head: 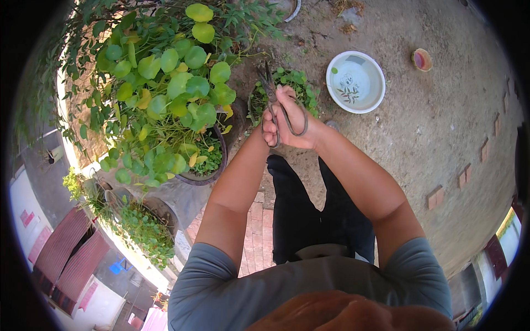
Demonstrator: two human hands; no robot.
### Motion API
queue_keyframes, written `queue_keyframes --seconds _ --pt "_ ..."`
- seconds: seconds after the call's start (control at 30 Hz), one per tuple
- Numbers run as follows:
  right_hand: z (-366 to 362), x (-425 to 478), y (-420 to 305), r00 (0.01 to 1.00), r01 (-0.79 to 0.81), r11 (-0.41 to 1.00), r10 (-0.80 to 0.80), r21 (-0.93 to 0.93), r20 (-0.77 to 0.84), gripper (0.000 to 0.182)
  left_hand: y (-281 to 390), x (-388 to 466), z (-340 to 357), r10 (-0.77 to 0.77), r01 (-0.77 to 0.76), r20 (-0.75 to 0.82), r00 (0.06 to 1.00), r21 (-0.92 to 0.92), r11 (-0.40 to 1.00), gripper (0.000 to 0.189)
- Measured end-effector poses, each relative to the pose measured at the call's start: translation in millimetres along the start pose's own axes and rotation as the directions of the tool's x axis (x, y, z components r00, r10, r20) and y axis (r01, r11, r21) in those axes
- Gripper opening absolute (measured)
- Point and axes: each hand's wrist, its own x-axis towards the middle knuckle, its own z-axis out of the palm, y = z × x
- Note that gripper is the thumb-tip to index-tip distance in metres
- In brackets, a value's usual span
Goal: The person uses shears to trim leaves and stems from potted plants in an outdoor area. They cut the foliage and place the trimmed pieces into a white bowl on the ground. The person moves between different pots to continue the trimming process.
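A pair of old, dark metal scissors [271,93] with large loop handles is held in my right hand [296,128]. The blades point away from me and stand a little apart. My left forearm [242,173] reaches the same spot, but its hand is mostly hidden behind the right hand and the handles, so its grip cannot be made out. Just beyond the hands grows a low, small-leaved green plant [304,89]. To the left, a large pot [221,159] carries a dense pennywort plant [178,87] with round leaves, some yellowing.
A white basin [380,93] of water with a floating leaf stands on the bare ground to the right. Farther right is a small bowl [422,60]. Several bricks [435,197] line the ground. Another planter [167,211] sits at lower left, near brick paving [256,236].
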Motion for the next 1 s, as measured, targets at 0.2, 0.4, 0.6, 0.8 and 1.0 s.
queue_keyframes --seconds 0.2,0.4,0.6,0.8,1.0 --pt "-3.0 5.5 3.0 0.998 0.018 0.997 -0.023 -0.08 -0.061 0.073 -34.5 -14.0 1.1 0.042 -0.043 0.07 0.997 0.023 0.999 0.031" --pt "-18.8 -30.0 17.9 0.965 0.172 0.981 -0.186 -0.089 -0.184 0.063 -53.7 -20.9 20.3 0.252 -0.265 0.098 0.963 0.169 0.949 0.041" --pt "-76.0 -102.1 33.3 0.922 0.172 0.951 -0.247 -0.256 -0.3 0.055 31.8 -53.9 0.2 0.511 -0.461 -0.044 0.858 0.374 0.805 0.034" --pt "-100.2 -128.7 55.9 0.893 0.042 0.832 -0.279 -0.553 -0.352 0.052 105.3 -60.6 25.1 0.439 -0.435 -0.111 0.891 -0.481 0.761 0.058" --pt "-90.1 -129.7 64.8 0.919 0.066 0.852 -0.254 -0.519 -0.301 0.05 133.5 -23.2 27.2 0.389 -0.355 -0.13 0.912 -0.723 0.592 0.027"
